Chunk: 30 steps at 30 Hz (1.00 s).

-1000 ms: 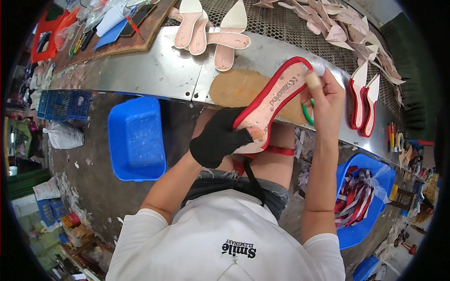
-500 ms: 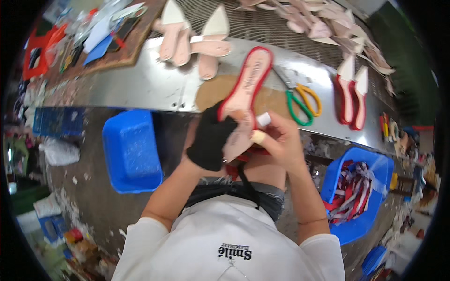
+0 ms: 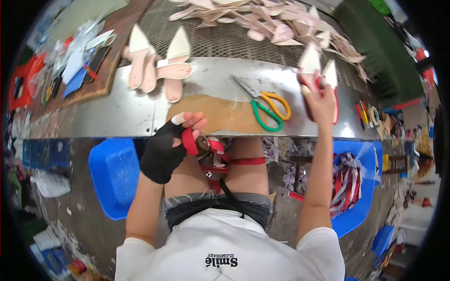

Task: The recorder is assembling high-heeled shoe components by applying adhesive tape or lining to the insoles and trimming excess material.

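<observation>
My left hand, in a black fingerless glove with white tape on a finger, grips a red strip above my lap. More red strip lies across my thighs. At the right of the metal bench, my right hand is closed on a red-edged shoe insole with a white pointed end. Another red-edged insole lies right beside it, partly hidden by the fingers. Between my hands, scissors with green and yellow handles lie partly on a brown sheet.
Pale pink insoles lie at the left of the bench, with a heap of pink pieces on the mesh behind. A blue tub stands at the left. Another blue tub at the right holds red and white strips.
The red-edged insole has left my lap. My right hand has moved right and forward to the other red-edged insoles. My left hand now holds a red strip instead of the insole.
</observation>
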Tool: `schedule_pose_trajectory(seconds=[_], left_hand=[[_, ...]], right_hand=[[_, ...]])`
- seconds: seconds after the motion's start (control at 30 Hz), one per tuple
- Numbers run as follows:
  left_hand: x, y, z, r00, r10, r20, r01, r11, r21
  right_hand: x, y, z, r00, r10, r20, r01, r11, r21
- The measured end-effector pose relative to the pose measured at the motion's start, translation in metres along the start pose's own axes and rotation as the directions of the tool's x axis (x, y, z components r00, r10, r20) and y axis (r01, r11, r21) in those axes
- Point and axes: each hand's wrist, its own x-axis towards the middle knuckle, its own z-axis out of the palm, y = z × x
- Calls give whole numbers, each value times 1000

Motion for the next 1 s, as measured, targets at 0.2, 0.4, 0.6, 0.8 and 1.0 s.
schedule_pose_trajectory(seconds=[0.2, 0.4, 0.6, 0.8, 1.0], left_hand=[[-11, 28, -10, 964, -116, -239, 136, 988, 69], [-34, 90, -51, 905, 216, -367, -36, 897, 440], [-41, 117, -51, 889, 344, -303, -74, 760, 645], [-51, 121, -54, 869, 395, -297, -173, 806, 566], [-73, 154, -124, 552, 683, -478, -636, 716, 288]], right_hand=[[11, 28, -15, 976, -214, -42, 167, 856, -490], [-10, -65, 41, 920, -376, 114, 375, 927, 32], [-41, -204, 82, 805, -251, 538, -61, 866, 496], [-134, -270, 82, 615, -566, 549, -75, 651, 756], [-154, -240, 48, 285, -372, 884, -631, 622, 464]])
